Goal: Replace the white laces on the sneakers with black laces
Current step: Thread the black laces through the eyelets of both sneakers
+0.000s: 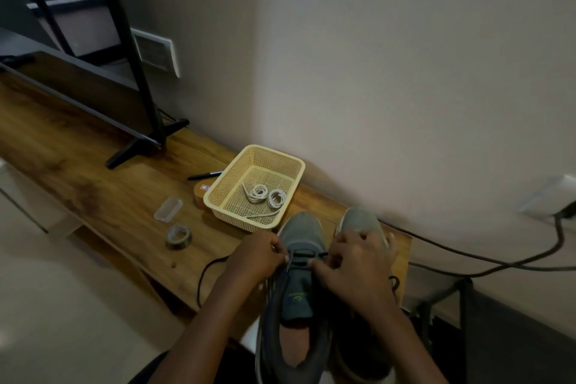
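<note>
Grey fabric sneakers (pixel 304 229) stand side by side at the brown wooden table's (pixel 93 184) near right end. Cream perforated plastic basket (pixel 240 215) just behind them holds coiled white laces (pixel 265 195). Left of it: clear plastic case (pixel 168 209), grey tape roll (pixel 178 237) nearer, black marker pen (pixel 204 175) farther back.
</note>
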`<state>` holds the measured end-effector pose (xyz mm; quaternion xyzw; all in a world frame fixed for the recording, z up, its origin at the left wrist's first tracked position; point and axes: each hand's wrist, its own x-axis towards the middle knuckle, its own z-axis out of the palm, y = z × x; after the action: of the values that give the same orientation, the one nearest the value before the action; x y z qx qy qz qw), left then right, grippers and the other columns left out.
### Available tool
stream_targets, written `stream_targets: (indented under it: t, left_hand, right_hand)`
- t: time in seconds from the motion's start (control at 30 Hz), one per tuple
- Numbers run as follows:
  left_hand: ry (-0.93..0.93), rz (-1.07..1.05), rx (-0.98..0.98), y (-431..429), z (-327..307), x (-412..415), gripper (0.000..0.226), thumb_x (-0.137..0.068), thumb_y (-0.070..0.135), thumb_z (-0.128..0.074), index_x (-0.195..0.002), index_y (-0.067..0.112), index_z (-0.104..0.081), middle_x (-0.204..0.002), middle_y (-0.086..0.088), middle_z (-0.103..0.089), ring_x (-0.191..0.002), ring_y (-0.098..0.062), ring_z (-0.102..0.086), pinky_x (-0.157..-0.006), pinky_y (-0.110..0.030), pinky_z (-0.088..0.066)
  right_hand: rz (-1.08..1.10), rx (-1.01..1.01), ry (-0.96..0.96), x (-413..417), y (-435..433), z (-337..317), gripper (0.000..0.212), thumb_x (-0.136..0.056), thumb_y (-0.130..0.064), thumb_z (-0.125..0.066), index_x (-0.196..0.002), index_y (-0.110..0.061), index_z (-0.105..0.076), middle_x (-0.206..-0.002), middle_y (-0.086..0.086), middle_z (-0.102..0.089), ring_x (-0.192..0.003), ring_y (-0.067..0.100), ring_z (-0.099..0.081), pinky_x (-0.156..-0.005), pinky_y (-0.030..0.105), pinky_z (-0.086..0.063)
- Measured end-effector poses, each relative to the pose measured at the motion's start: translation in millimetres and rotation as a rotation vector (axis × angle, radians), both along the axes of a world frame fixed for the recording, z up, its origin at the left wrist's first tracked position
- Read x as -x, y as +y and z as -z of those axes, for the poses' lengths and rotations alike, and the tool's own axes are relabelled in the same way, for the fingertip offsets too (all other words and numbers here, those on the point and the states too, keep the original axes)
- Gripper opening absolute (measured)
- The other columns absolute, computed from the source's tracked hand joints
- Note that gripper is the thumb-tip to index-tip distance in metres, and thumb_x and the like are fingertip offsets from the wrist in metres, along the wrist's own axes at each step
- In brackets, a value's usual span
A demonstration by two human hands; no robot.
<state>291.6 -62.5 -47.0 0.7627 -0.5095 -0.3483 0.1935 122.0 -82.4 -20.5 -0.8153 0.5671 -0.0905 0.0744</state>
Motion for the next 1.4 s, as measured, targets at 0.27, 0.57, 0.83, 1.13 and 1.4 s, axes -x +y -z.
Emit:
stream_targets:
  t: [0.27, 0.57, 0.83, 1.13, 1.4]
  left_hand:
    - [-0.041, -0.107, -0.019, -6.6, 10.7, -5.2, 0.034, -0.091, 0.020, -0.056, -0.058, 0.025, -0.059, -0.104, -0.004, -0.068, -0.104, -0.026, -0.058, -0.089, -0.043, -0.050]
    - [-0.200, -0.399, 0.131, -4.9, -0.2, -24.3, 0.018, -0.094, 0.026, -0.052, -0.084, 0.022, -0.066, -0.117, -0.006, -0.058, -0.112, -0.029, -0.052, -0.092, -0.049, -0.045]
    - [-0.307, -0.049, 0.176, 1.8, -14.6, 3.5, 0.007, -0.084, 0.030, -0.069, -0.087, 0.035, -0.074, -0.098, 0.016, -0.051, -0.115, -0.018, -0.038, -0.093, -0.036, -0.029]
    - [-0.330, 0.043, 0.102, 3.6, 2.1, 1.7, 0.006, -0.081, 0.031, -0.072, -0.084, 0.036, -0.073, -0.086, 0.015, -0.061, -0.109, -0.014, -0.050, -0.096, -0.038, -0.039]
    - [-0.276, -0.076, 0.121, 3.2, -2.9, 0.0, 0.024, -0.085, 0.030, -0.067, -0.061, 0.030, -0.068, -0.073, 0.017, -0.064, -0.096, -0.006, -0.054, -0.092, -0.034, -0.031]
  right_hand:
    - [-0.046, 0.145, 0.133, -1.1, 16.6, 19.9, 0.024, -0.038, -0.036, -0.082, -0.055, -0.027, -0.069, -0.086, -0.009, -0.068, -0.101, 0.034, -0.060, -0.103, 0.053, -0.009]
    - [-0.044, 0.155, 0.088, 2.5, 12.7, 29.3, 0.019, -0.042, -0.027, -0.082, -0.053, -0.022, -0.068, -0.090, -0.005, -0.070, -0.106, 0.037, -0.058, -0.103, 0.055, -0.007]
    - [-0.114, 0.032, 0.159, -1.2, 10.7, 19.0, 0.026, -0.084, -0.033, -0.056, -0.098, -0.016, -0.069, -0.139, -0.010, -0.044, -0.140, 0.027, -0.012, -0.105, 0.055, 0.018]
    - [-0.101, -0.021, 0.145, -6.0, 10.2, 14.6, 0.023, -0.083, -0.032, -0.058, -0.093, -0.015, -0.068, -0.137, -0.008, -0.047, -0.140, 0.027, -0.014, -0.109, 0.057, 0.013]
    - [-0.091, -0.024, 0.140, -5.3, 10.1, 14.1, 0.026, -0.082, -0.030, -0.057, -0.100, -0.014, -0.067, -0.133, -0.009, -0.050, -0.139, 0.027, -0.016, -0.110, 0.057, 0.012]
